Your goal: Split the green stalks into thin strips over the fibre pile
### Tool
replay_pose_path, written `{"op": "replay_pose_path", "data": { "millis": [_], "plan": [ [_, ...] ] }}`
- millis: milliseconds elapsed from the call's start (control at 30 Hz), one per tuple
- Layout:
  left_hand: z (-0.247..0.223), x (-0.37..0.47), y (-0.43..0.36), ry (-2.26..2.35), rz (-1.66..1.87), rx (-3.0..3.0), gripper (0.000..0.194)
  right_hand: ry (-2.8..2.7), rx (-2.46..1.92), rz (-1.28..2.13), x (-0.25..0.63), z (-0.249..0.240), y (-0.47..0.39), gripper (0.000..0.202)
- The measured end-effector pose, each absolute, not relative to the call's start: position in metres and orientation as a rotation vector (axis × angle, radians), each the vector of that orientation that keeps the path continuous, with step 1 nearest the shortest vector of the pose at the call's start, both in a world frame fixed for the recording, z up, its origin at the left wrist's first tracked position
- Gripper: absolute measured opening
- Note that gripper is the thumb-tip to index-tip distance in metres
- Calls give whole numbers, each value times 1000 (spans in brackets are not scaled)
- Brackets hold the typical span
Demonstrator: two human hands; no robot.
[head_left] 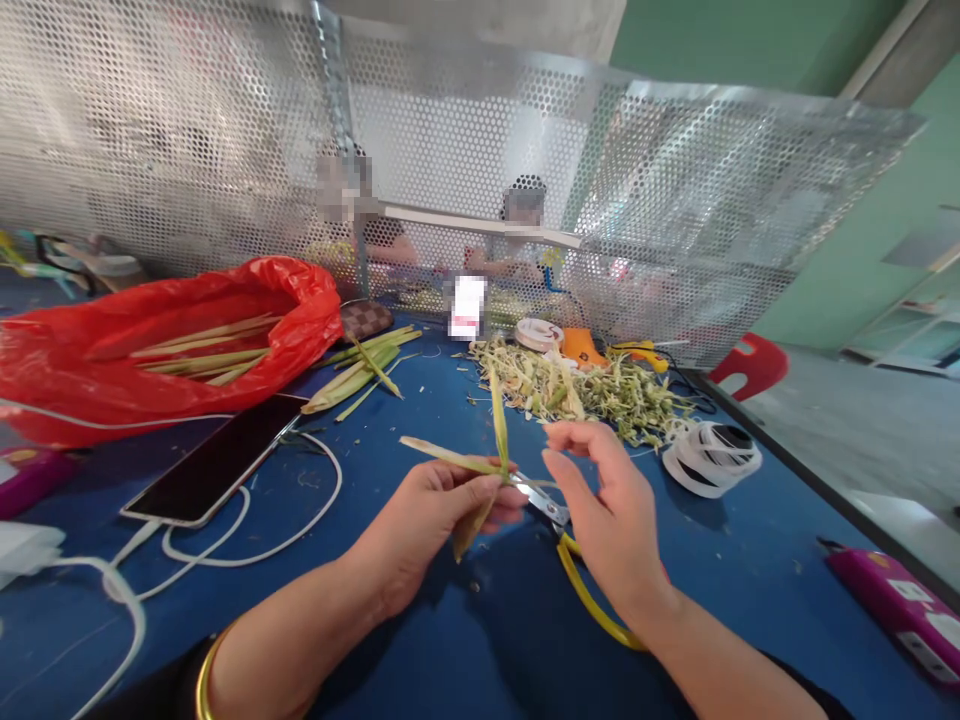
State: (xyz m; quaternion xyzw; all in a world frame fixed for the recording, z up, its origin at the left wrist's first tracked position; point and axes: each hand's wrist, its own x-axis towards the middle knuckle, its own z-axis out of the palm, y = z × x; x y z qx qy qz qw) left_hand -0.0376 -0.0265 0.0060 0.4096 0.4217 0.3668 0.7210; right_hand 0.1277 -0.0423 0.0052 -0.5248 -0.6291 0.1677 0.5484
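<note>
In my left hand (450, 500) is a small bundle of crossed yellow-green leaf strips (499, 415), pinched between thumb and fingers. One strip points up, one reaches left, and a browner end hangs below the hand. My right hand (604, 500) hovers just to the right, its thumb and forefinger bent and apart, with nothing visible between them; the other fingers are partly hidden. Below it on the blue table lies a pair of scissors (581, 590) with yellow handles, blades toward my left hand, partly covered by the right hand.
A red plastic bag (180, 400) of long leaves lies left, near loose leaves (360, 375) and a phone (217, 460) with a white cable. Trimmings (600, 395) heap at the back before a perforated metal screen (465, 130). Right are a white roll (712, 460) and a purple device (892, 600); people sit beyond.
</note>
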Motion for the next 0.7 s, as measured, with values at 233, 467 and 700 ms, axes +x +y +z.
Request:
{"op": "replay_pose_path", "data": {
  "millis": [233, 467, 700],
  "plan": [
    [7, -39, -24, 847, 967, 822, 34, -1653, -1219, 943, 110, -3, -52, 16],
    [2, -32, -29, 784, 926, 778, 30, -1330, -1236, 1254, 100, -15, -53, 25],
    [1, -34, -27, 800, 974, 861, 25, -1406, -1148, 1256, 103, -17, -54, 25]
  ]
}}
